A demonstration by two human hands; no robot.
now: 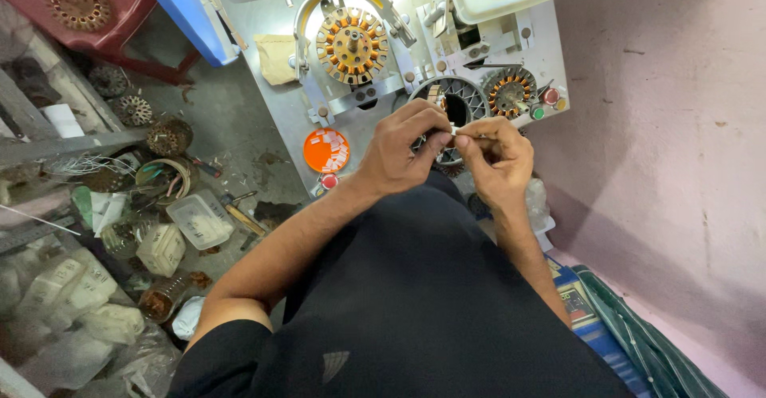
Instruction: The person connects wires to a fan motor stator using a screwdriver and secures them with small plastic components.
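My left hand (403,147) and my right hand (499,155) meet just below a bare steel stator ring (456,99) on a grey machine table (263,99). Both hands pinch a small white strip (454,130) between their fingertips. A copper-wound stator (352,45) sits clamped in a fixture at the back of the table. A second wound stator (508,89) lies to the right of the bare ring. An orange round lid (325,150) holding several white slips rests left of my left hand.
Red and green push buttons (545,103) sit at the table's right edge, and a pink wall (678,127) rises on the right. The floor at left holds plastic containers (198,219), tools and old stators (133,110). A red stool (84,7) carries another wound stator.
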